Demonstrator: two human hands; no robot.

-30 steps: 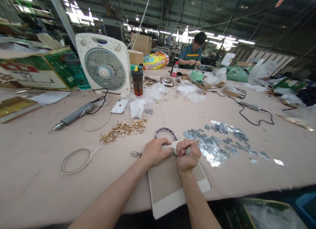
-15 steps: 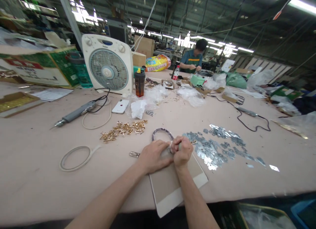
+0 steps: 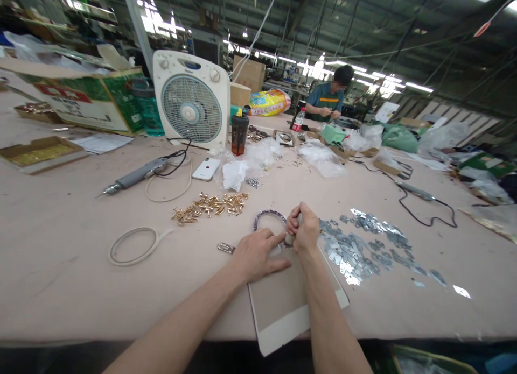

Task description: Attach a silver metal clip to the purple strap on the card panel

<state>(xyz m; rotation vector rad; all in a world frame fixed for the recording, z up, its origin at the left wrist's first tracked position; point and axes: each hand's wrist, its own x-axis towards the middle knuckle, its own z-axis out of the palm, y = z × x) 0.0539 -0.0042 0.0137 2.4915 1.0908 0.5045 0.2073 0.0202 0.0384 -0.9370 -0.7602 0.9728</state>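
Left hand (image 3: 258,253) lies flat, its grip released, on a grey board (image 3: 283,298) at the worktop's (image 3: 60,277) near edge. Right hand (image 3: 305,230), fist clenched around a small tool (image 3: 290,238), touches the board's far end. No writing legible; silver pieces (image 3: 359,245) lie right.

Under your left hand (image 3: 257,254) lies a matt grey-brown board (image 3: 289,301) with a pale, papery edge. Your right hand (image 3: 304,230) is closed round a small tool (image 3: 290,238) of dull grey. Right of centre, thin metal plates (image 3: 359,239) glint silvery. Centre left, a heap of screws (image 3: 210,205) shines brassy gold. The table (image 3: 72,277) has a matt pinkish, slightly scuffed top. Upper left, the fan (image 3: 193,102) is smooth white plastic; the phone (image 3: 205,169) beside it looks glossy.
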